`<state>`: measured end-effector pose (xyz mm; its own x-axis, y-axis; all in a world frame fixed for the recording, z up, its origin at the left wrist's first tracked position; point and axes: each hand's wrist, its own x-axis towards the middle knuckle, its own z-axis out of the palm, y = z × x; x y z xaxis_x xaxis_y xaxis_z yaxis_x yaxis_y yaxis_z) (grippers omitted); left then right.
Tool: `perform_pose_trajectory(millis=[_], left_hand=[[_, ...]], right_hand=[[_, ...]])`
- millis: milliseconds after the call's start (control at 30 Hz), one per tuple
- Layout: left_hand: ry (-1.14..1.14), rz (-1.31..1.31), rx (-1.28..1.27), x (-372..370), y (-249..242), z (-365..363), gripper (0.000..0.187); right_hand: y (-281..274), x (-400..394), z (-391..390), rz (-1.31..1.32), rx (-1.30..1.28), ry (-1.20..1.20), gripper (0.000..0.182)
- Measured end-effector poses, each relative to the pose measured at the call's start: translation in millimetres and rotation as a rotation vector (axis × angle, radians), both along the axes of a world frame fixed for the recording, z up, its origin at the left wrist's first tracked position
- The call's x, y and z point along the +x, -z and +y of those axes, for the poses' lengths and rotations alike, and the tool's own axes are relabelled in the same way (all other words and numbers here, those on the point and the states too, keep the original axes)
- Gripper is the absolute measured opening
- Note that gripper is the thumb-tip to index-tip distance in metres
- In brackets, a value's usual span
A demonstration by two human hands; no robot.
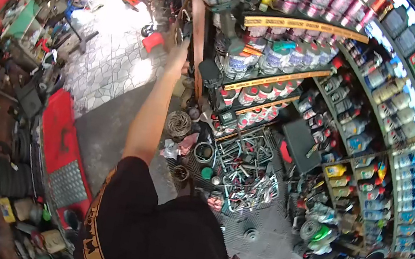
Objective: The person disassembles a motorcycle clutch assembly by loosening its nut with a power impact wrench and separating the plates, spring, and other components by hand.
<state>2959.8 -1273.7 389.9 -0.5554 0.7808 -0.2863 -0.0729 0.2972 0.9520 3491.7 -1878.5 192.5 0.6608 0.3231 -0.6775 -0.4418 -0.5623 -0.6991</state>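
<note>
My left arm (146,120) stretches forward from a black sleeve with a yellow printed band. At its end, my left hand (177,61) is beside the upright brownish post (197,35), near dark items hanging there. The hand is small and its fingers blend into the clutter, so I cannot make out their grip or whether they touch anything. Beyond the hand, a red object (152,41) lies on the pale tiled floor. My right hand is out of view.
Shelves with yellow edge strips (280,79) hold cans and bottles. Below them lies a wire basket (249,190) among metal parts, beside a dark box (301,144). A red ramp-like piece (63,134) stands left. Tires (12,177) and cluttered parts line the far left.
</note>
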Motion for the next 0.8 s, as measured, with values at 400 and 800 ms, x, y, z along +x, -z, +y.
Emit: perform_pose_trajectory(millis=[400, 800], left_hand=[[0.184, -0.579, -0.108, 45, 130, 21, 0.083], [0.218, -0.303, -0.215, 90, 188, -50, 0.044]], right_hand=[[-3, -16, -113, 0.028, -0.221, -0.208, 0.039], [28, -79, -139, -0.041, -0.115, -0.078, 0.034]])
